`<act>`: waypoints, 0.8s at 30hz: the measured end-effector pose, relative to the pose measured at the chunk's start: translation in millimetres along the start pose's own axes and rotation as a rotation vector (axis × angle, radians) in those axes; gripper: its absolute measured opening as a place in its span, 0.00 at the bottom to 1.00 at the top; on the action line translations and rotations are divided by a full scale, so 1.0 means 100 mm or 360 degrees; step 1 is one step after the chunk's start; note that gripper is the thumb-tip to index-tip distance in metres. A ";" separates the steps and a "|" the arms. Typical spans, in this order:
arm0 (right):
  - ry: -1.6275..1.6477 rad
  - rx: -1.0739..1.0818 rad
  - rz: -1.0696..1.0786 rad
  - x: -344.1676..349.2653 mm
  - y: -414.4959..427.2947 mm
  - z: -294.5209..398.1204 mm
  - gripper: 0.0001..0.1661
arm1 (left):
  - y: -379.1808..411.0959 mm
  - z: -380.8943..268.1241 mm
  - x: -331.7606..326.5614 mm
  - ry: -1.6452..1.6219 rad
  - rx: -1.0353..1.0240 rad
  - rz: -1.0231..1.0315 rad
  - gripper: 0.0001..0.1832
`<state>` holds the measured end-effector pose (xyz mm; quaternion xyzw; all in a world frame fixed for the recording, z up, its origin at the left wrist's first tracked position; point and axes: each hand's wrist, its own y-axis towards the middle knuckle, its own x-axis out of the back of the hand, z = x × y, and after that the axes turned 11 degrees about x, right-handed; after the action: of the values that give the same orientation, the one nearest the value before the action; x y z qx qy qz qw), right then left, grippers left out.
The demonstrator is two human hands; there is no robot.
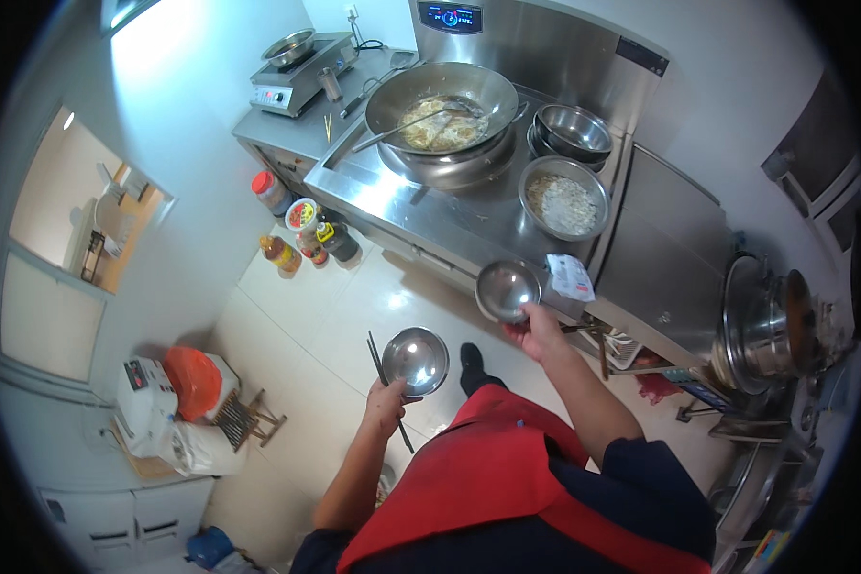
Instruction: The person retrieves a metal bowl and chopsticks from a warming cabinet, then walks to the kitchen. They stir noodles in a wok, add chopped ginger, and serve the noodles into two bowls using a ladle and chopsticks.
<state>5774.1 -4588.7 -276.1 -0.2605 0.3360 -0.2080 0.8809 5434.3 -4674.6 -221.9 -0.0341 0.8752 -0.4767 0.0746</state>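
My left hand (389, 405) grips a shiny steel bowl (416, 359) by its rim, with a pair of dark chopsticks (377, 355) held alongside. A second small steel bowl (508, 290) is in my right hand (537, 331), over the front edge of the steel stove counter (445, 233). Just right of that bowl lies a white printed packet (570, 277). Farther back sits a steel basin (565, 199) with white powder over pale pieces. A large wok (441, 107) on the burner contains bubbling liquid and pale food, and a long-handled ladle (405, 128) rests in it.
Stacked steel bowls (574, 133) stand right of the wok. An induction cooker (298, 75) with a pan (289, 49) is at the back left. Several sauce bottles (337, 242) stand on the floor by the counter. Large pots (753, 326) are at right, a wooden stool (251, 423) at left.
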 end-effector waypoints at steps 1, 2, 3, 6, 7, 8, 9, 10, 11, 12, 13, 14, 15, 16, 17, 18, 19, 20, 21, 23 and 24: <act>0.0061 -0.0005 -0.0019 -0.24 0.30 0.06 0.18 | 0.18 -0.16 0.05 -0.0035 0.0019 -0.0055 0.18; 0.0097 0.0001 -0.0111 -0.42 0.65 0.11 0.18 | 0.29 -0.30 0.09 -0.0065 0.0061 -0.0110 0.18; 0.0048 0.0009 -0.0152 -0.59 0.96 0.17 0.17 | 0.38 -0.47 0.11 -0.0097 0.0080 -0.0159 0.18; 0.0057 0.0106 -0.0300 -1.06 1.71 0.30 0.16 | 0.72 -1.05 0.17 -0.0006 0.0053 -0.0234 0.17; 0.0041 0.0154 -0.0353 -1.15 1.94 0.33 0.15 | 0.82 -1.24 0.12 0.0008 0.0050 -0.0238 0.17; 0.0043 0.0105 -0.0377 -1.21 2.13 0.36 0.15 | 0.93 -1.47 0.06 0.0011 0.0041 -0.0222 0.17; 0.0052 0.0063 -0.0388 -1.28 2.35 0.43 0.15 | 1.05 -1.69 0.01 0.0062 0.0005 -0.0201 0.21; 0.0063 0.0023 -0.0405 -1.34 2.53 0.47 0.15 | 1.13 -1.92 -0.07 0.0131 -0.0043 -0.0163 0.21; 0.0062 0.0036 -0.0451 -1.40 2.69 0.49 0.14 | 1.23 -2.16 -0.15 0.0207 -0.0090 -0.0120 0.21; 0.0058 0.0044 -0.0502 -1.46 2.82 0.48 0.14 | 1.40 -2.36 -0.18 0.0306 -0.0115 -0.0109 0.21; 0.0040 0.0044 -0.0566 -1.53 2.87 0.49 0.14 | 1.54 -2.54 -0.25 0.0398 -0.0122 -0.0092 0.21; -0.0025 -0.0003 -0.0666 -1.63 2.96 0.51 0.13 | 1.67 -2.73 -0.33 0.0424 -0.0125 -0.0096 0.21; -0.0003 0.0009 -0.0697 -1.60 3.10 0.52 0.12 | 1.84 -2.90 -0.42 0.0492 -0.0172 -0.0072 0.21; 0.0018 0.0023 -0.0727 -1.55 3.24 0.49 0.11 | 2.05 -3.02 -0.48 0.0560 -0.0261 -0.0029 0.20; 0.0040 0.0037 -0.0758 -1.49 3.35 0.45 0.10 | 2.25 -3.13 -0.54 0.0627 -0.0351 0.0017 0.20; -0.0025 0.0055 -0.0815 -1.54 3.39 0.45 0.09 | 2.40 -3.27 -0.57 0.0742 -0.0358 0.0029 0.19; -0.0012 0.0080 -0.0856 -1.56 3.41 0.46 0.09 | 2.56 -3.37 -0.59 0.0853 -0.0356 0.0056 0.19; -0.0001 0.0102 -0.0895 -1.59 3.43 0.48 0.09 | 2.71 -3.48 -0.62 0.0962 -0.0355 0.0081 0.19; 0.0000 0.0114 -0.0946 -1.57 3.41 0.49 0.09 | 2.87 -3.53 -0.61 0.0993 -0.0320 0.0127 0.18; 0.0122 0.0137 -0.0998 -1.46 3.46 0.49 0.10 | 3.08 -3.62 -0.66 0.0943 -0.0220 0.0222 0.18; 0.0184 0.0146 -0.0994 -1.43 3.44 0.48 0.10 | 3.19 -3.67 -0.65 0.1024 -0.0207 0.0253 0.18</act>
<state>5775.4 -4228.4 -382.7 -0.2989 0.2795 -0.4976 0.7648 5442.5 -4188.8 -286.9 0.1819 0.8824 -0.3989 -0.1709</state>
